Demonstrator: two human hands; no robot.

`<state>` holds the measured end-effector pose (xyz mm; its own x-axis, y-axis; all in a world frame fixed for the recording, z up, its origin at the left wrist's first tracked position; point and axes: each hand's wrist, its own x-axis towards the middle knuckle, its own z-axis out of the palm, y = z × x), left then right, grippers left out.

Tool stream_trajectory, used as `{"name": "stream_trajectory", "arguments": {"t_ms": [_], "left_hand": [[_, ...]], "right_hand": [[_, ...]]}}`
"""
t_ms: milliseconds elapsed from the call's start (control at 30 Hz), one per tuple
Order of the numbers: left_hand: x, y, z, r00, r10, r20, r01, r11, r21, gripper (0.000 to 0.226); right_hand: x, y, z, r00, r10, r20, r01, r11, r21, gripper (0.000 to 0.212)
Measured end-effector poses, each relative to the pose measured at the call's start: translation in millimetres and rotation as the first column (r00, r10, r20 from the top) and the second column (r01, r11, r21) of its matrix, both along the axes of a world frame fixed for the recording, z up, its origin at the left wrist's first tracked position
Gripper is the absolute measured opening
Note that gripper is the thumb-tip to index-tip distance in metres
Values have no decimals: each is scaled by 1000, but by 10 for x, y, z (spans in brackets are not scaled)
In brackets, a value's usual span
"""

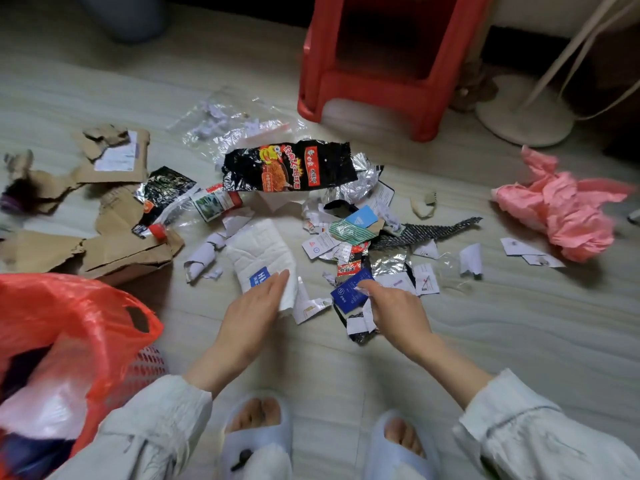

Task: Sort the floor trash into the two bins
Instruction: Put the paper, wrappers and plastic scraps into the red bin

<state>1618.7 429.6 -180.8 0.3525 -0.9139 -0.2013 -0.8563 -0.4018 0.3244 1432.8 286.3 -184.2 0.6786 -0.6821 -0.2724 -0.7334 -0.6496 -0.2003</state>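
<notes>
Trash lies spread over the pale floor. My left hand (254, 306) reaches forward with straight fingers onto the near end of a white padded wrapper with a blue label (261, 251). My right hand (394, 310) reaches to a dark blue card (348, 294) among paper scraps, its fingertips on the card's right edge; whether it pinches the card is unclear. A black noodle packet (289, 166) lies farther back. A bin lined with a red plastic bag (74, 327) stands at my near left. No second bin is clearly in view.
Torn brown cardboard (114, 233) covers the left floor. A crumpled pink bag (568, 209) lies at right. A red plastic stool (381, 64) and a round white fan base (523, 112) stand at the back. My slippered feet (256, 434) are at the bottom.
</notes>
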Motion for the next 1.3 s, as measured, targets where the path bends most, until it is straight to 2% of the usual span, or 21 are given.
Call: {"name": "stream_trajectory", "arguments": {"t_ms": [100,167,300,400,500,600,700,800,867,1000,1100,1200,1300], "left_hand": [[112,140,499,998,40,51,-29,978,-208,70],[216,249,835,993,58,98,-28,959,-282,76],[411,652,1511,965,139,222,-46,924,-379,78],[556,1052,1868,919,261,295,-109,889,-445,73],[684,1551,2040,860,405,310,-205,830,-518,61],[768,2059,2005,797,510,324,-289,793,-537,52],[785,2507,1863,744,571,348,-379,789,-484,62],[760,2780,1665,745,557,368,-392,811,-434,66],[736,2848,1523,774,530,346,-401,833,-381,69],[669,2760,1172,856,387,342,-344,921,-182,75],[669,2611,978,936,332,121,-335,942,5,65],[778,2437,696,925,354,-138,-321,922,215,64],[871,2266,500,913,332,-235,-213,882,421,70]], "right_hand": [[214,67,540,993,22,119,-24,1000,16,39],[402,168,906,979,52,196,-62,997,44,40],[803,487,1597,944,147,295,-158,987,11,23],[1133,772,1989,911,221,347,-233,972,-5,12],[1498,1181,2220,862,287,419,-312,950,-9,9],[1837,1658,2321,813,412,411,-437,899,-34,12],[2116,2123,2283,765,555,326,-558,824,-96,29],[2219,2327,2136,703,704,99,-711,701,66,60],[2184,2304,2054,652,754,-79,-735,654,180,79],[2069,2084,1937,686,714,-139,-675,697,242,75],[2021,1940,1836,728,676,-114,-629,725,278,73],[1988,1862,1727,751,655,-80,-598,727,338,71],[1985,1849,1574,738,675,-22,-624,694,361,64]]}}
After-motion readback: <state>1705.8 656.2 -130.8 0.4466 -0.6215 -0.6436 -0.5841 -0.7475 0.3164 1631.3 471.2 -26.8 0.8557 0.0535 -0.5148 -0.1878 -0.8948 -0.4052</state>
